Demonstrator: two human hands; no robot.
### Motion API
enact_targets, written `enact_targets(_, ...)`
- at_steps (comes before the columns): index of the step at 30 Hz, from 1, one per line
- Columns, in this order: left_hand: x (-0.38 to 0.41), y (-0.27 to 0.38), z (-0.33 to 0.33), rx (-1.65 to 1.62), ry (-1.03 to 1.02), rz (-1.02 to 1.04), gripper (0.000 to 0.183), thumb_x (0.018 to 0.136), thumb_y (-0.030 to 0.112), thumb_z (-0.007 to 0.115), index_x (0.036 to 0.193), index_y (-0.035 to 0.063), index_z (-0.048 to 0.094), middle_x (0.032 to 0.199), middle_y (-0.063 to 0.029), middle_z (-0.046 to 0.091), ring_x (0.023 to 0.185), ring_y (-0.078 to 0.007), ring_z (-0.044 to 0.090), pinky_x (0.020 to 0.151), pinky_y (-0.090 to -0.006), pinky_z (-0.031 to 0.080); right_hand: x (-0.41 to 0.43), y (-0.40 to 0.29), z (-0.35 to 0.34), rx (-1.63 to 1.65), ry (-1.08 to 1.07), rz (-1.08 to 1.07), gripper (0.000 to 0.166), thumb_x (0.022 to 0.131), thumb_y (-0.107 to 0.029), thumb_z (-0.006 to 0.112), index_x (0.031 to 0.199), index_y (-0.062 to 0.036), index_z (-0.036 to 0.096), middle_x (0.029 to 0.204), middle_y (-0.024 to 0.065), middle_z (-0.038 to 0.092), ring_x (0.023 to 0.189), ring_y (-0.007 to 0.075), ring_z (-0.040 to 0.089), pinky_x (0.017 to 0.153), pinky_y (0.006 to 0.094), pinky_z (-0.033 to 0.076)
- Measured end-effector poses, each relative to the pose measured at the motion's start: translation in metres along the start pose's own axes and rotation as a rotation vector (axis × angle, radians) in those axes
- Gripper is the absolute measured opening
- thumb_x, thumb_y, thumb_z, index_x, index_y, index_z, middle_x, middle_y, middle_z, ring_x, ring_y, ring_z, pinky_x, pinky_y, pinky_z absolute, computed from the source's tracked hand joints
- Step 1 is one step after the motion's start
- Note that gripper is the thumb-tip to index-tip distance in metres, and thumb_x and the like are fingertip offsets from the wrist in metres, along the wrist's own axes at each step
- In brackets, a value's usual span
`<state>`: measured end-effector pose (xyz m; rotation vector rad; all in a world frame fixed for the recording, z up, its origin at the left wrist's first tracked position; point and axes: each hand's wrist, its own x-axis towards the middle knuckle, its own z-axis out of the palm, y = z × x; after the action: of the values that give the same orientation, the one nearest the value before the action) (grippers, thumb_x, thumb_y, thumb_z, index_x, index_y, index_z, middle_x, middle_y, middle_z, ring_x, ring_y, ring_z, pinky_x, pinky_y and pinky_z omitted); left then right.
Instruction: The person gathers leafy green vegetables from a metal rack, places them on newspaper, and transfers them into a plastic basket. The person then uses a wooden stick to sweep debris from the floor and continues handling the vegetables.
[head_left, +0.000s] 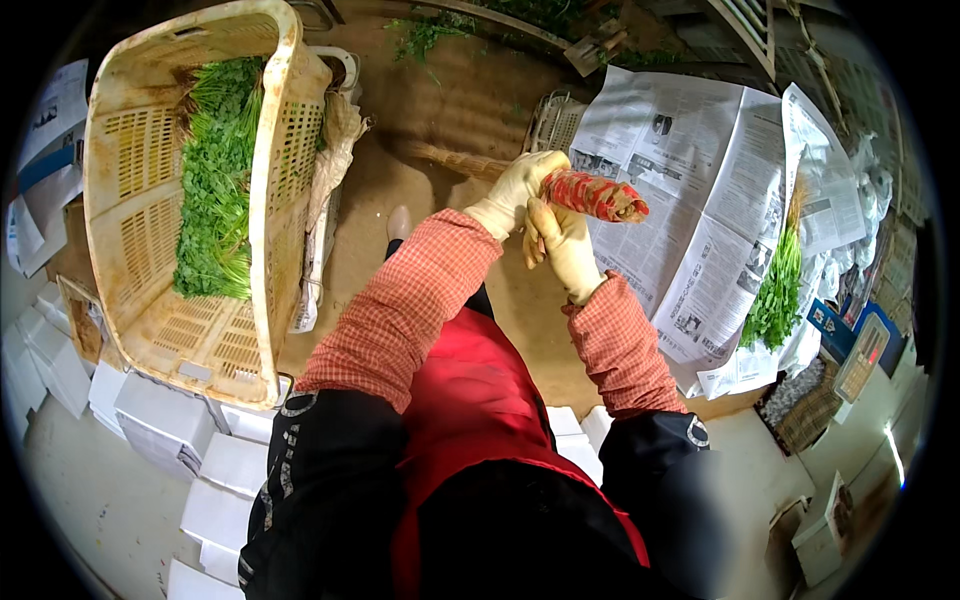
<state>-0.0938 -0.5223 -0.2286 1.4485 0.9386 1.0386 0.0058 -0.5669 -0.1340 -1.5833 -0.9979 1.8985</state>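
My left hand (519, 191), in a pale rubber glove, is wrapped around a short straw broom near its handle. The broom's handle (600, 198) is bound in red patterned material and points right. Its straw (461, 160) stretches left beyond the glove, over the brown floor. Just below the handle is my right hand (561, 244), gloved too, with its fingers curled. Whether those fingers hold anything is hidden. Both forearms wear red checked sleeve covers.
To the left, a tall yellowed plastic basket (264, 225) holds leafy greens with roots (217, 180). Newspaper sheets (675, 172) cover a surface on the right, with another bunch of greens (776, 289) beside them. A scale (862, 357) and white boxes (217, 465) are nearby.
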Motion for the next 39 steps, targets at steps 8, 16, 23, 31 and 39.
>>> enact_targets(8, 0.003, -0.009, 0.006, -0.190, -0.149, -0.205, 0.016, 0.074, 0.003, 0.063, 0.089, 0.0035, 0.056, 0.084, -0.0144, 0.064, 0.081, -0.0301, 0.063, 0.070, -0.0355, 0.049, 0.005, 0.000, -0.024, -0.600, -0.057, -0.065, 0.035, 0.096, -0.032, 0.052, 0.073, -0.0057, 0.052, 0.057, 0.0004, 0.047, 0.046, 0.0098, 0.044, 0.043, 0.0249, 0.036)
enact_targets(16, 0.008, -0.007, -0.001, 0.053, -0.277, -0.008, 0.024, 0.070, 0.007, 0.068, 0.091, 0.0040, 0.057, 0.084, -0.0171, 0.064, 0.080, -0.0349, 0.064, 0.067, -0.0385, 0.049, 0.014, -0.022, -0.052, -1.280, -0.281, -0.555, 0.021, 0.090, -0.022, 0.058, 0.082, -0.0033, 0.062, 0.069, 0.0101, 0.057, 0.065, 0.0244, 0.057, 0.061, 0.0361, 0.046)
enact_targets(23, 0.001, -0.010, 0.001, -0.022, -0.324, -0.017, 0.033, 0.062, 0.009, 0.073, 0.086, 0.0022, 0.052, 0.081, -0.0135, 0.060, 0.077, -0.0316, 0.060, 0.066, -0.0372, 0.046, 0.012, -0.050, -0.042, -1.540, -0.495, -0.387, 0.027, 0.087, -0.028, 0.056, 0.075, -0.0048, 0.061, 0.081, 0.0135, 0.059, 0.075, 0.0319, 0.058, 0.067, 0.0410, 0.047)
enact_targets(31, -0.006, -0.009, -0.002, -0.045, -0.305, 0.020, 0.030, 0.063, 0.009, 0.073, 0.083, 0.0031, 0.052, 0.079, -0.0144, 0.060, 0.076, -0.0327, 0.060, 0.066, -0.0382, 0.046, 0.014, -0.036, -0.050, -1.405, -0.557, -0.599, 0.019, 0.087, -0.020, 0.056, 0.075, -0.0044, 0.059, 0.077, 0.0135, 0.057, 0.072, 0.0298, 0.058, 0.065, 0.0393, 0.047)
enact_targets(39, -0.013, -0.007, -0.004, -0.034, -0.315, -0.006, 0.030, 0.063, 0.008, 0.074, 0.084, 0.0036, 0.053, 0.078, -0.0146, 0.061, 0.076, -0.0340, 0.060, 0.066, -0.0386, 0.046, 0.014, -0.034, -0.046, -1.101, -0.521, 0.088, 0.011, 0.083, -0.012, 0.056, 0.077, -0.0026, 0.057, 0.073, 0.0131, 0.054, 0.068, 0.0267, 0.054, 0.062, 0.0361, 0.044)
